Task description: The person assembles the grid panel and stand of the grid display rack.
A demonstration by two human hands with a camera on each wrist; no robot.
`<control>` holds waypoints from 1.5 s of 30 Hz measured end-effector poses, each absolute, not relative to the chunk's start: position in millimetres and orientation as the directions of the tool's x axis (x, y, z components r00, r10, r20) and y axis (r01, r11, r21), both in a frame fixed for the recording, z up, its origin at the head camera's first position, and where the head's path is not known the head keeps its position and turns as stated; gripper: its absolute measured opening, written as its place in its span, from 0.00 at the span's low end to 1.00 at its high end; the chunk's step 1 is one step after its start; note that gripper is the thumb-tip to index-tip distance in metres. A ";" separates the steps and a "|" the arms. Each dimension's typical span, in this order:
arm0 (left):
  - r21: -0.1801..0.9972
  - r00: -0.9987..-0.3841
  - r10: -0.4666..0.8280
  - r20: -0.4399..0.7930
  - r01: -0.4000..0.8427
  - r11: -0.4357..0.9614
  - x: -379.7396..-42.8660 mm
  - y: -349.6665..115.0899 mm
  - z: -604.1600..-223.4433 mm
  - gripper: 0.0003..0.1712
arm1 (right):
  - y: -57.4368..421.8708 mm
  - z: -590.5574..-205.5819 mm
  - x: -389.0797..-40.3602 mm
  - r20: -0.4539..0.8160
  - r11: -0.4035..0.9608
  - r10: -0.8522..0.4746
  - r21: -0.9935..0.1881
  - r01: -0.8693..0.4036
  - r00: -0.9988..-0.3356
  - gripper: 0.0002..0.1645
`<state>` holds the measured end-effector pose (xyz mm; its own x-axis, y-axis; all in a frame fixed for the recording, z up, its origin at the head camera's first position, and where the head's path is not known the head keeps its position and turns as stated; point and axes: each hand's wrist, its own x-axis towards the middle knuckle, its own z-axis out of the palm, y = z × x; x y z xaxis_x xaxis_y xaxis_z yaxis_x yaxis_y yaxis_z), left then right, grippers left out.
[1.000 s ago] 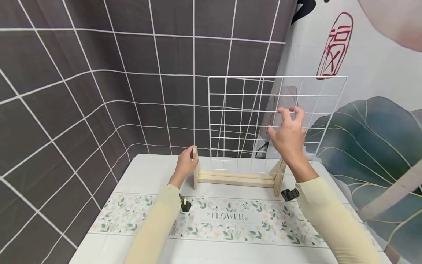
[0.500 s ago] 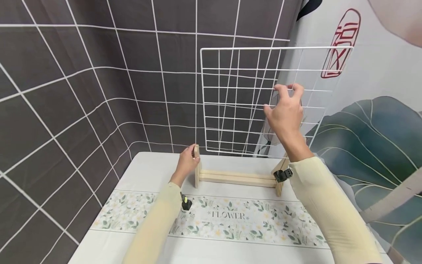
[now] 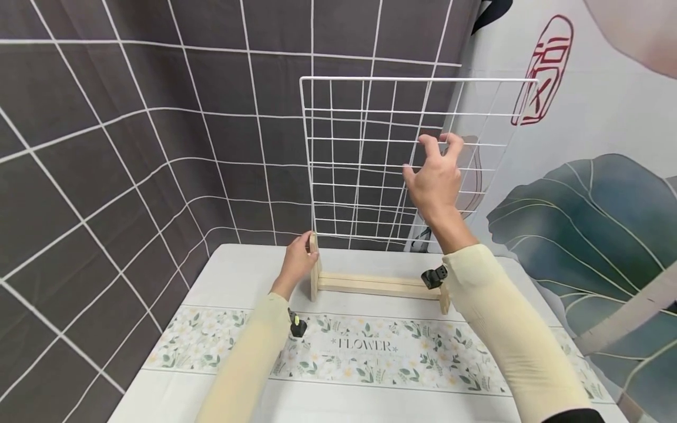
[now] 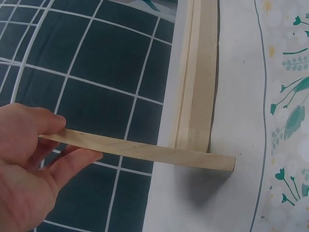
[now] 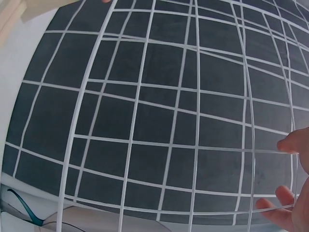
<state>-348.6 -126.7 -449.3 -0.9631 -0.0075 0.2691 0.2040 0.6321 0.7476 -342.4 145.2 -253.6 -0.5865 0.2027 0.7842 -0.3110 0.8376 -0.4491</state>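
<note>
- Left hand: your left hand grasps the top of the left upright of the wooden stand. The left wrist view shows the upright pinched between thumb and fingers.
- Right hand: your right hand grasps the white wire grid panel to the right of its centre, with thumb and fingers spread and bent at the wires.
- Panel position: the panel is held roughly upright, with its lower edge well apart from the crossbar. Its lower left corner appears at the tip of the left upright; you cannot confirm contact from these views.
- Stand position: the stand rests on the white table. Your right sleeve covers most of the right upright in the head view.
- Table marking: a floral band printed "FLOWER" runs in front of the stand.
- Background: a dark checked curtain hangs behind and to your left; a white backdrop with a red seal is to your right.
</note>
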 end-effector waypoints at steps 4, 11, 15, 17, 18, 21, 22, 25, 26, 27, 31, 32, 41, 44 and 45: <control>0.753 -0.965 -0.002 0.264 0.205 0.625 -348.0 -126.6 -448.5 0.36 | 145.7 -258.8 -343.6 0.781 0.834 0.205 -0.455 -0.313 -0.589 0.30; 0.745 -0.962 -0.003 0.272 0.209 0.634 -349.5 -126.4 -449.0 0.36 | 147.2 -266.4 -345.3 0.763 0.829 0.205 -0.468 -0.306 -0.613 0.32; 0.737 -0.958 -0.001 0.285 0.219 0.639 -350.2 -126.6 -449.1 0.35 | 147.4 -270.6 -346.7 0.761 0.835 0.206 -0.464 -0.294 -0.616 0.32; 0.743 -0.961 -0.002 0.275 0.211 0.635 -350.2 -126.6 -448.6 0.36 | 147.2 -272.3 -347.4 0.763 0.840 0.203 -0.458 -0.291 -0.614 0.32; 0.748 -0.964 -0.001 0.265 0.205 0.631 -350.1 -126.6 -448.2 0.36 | 147.1 -273.0 -347.7 0.763 0.842 0.201 -0.455 -0.289 -0.615 0.32; 0.761 -0.972 0.002 0.234 0.185 0.621 -349.5 -126.5 -446.5 0.36 | 147.2 -274.7 -348.1 0.759 0.846 0.194 -0.451 -0.286 -0.622 0.32; 0.763 -0.974 0.003 0.227 0.179 0.621 -349.3 -126.4 -446.1 0.36 | 147.3 -275.3 -348.2 0.756 0.845 0.193 -0.452 -0.286 -0.625 0.32; 0.761 -0.975 0.008 0.223 0.179 0.623 -348.6 -126.3 -445.2 0.36 | 148.1 -277.9 -348.7 0.741 0.843 0.195 -0.462 -0.277 -0.642 0.33; 0.761 -0.974 0.009 0.225 0.181 0.624 -348.3 -126.3 -444.9 0.36 | 148.4 -279.0 -348.8 0.736 0.842 0.196 -0.465 -0.274 -0.648 0.33; 0.759 -0.974 0.010 0.225 0.182 0.625 -348.1 -126.3 -444.7 0.36 | 148.7 -280.2 -348.9 0.732 0.841 0.197 -0.468 -0.271 -0.653 0.33; 0.767 -0.975 0.005 0.222 0.177 0.616 -348.6 -126.7 -445.8 0.36 | 149.4 -286.3 -349.2 0.714 0.835 0.202 -0.483 -0.262 -0.671 0.33; 0.768 -0.975 0.003 0.222 0.177 0.616 -348.7 -126.8 -446.1 0.36 | 149.3 -288.0 -349.3 0.711 0.834 0.202 -0.486 -0.263 -0.673 0.33; 0.767 -0.973 0.012 0.229 0.188 0.613 -348.7 -128.1 -444.1 0.36 | 145.9 -296.6 -351.2 0.723 0.840 0.203 -0.475 -0.261 -0.660 0.33; 0.768 -0.975 0.015 0.223 0.185 0.614 -347.3 -128.0 -443.9 0.36 | 144.9 -300.3 -352.2 0.721 0.845 0.200 -0.470 -0.255 -0.664 0.33; 0.768 -0.975 0.015 0.221 0.184 0.613 -346.9 -128.0 -444.1 0.36 | 144.6 -301.5 -352.4 0.719 0.846 0.198 -0.469 -0.255 -0.666 0.33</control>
<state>-346.9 -128.0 -444.1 -0.9751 0.0145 0.2215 0.1837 0.6132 0.7683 -352.4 144.6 -301.5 -0.6661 0.1982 0.7191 -0.2546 0.8458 -0.4689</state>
